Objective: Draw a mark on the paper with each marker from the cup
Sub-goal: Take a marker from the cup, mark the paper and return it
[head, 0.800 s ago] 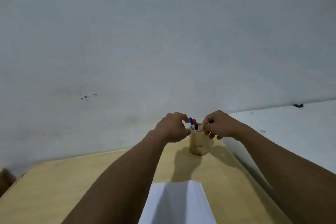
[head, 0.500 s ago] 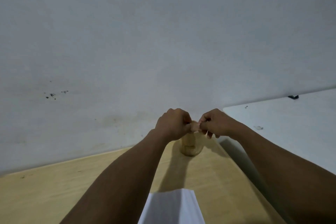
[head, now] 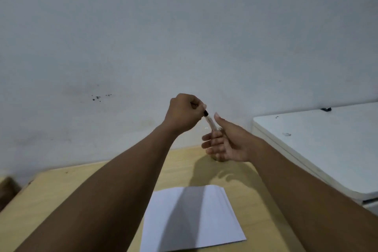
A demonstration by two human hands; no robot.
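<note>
A pale marker (head: 211, 124) with a black end is tilted above the cup. My left hand (head: 183, 113) pinches that black end between thumb and fingertips. My right hand (head: 226, 142) sits just below and to the right, fingers curled around the marker's lower barrel and thumb raised free. The tan cup (head: 219, 159) stands on the table behind my right hand, which hides all but its base; the other markers are hidden. A white sheet of paper (head: 194, 217) lies flat on the table in front of me, partly shaded by my left arm.
The light wooden table (head: 61, 200) ends against a plain grey-white wall (head: 184, 37). A white cabinet top (head: 319, 141) stands close beside the table's right edge, slightly higher. A dark brown object (head: 7, 188) shows at the far left edge.
Both hands were bunched over the cup's rim. Now my left hand has risen with one marker's black end and my right hand has dropped in front of the cup. More paper shows.
</note>
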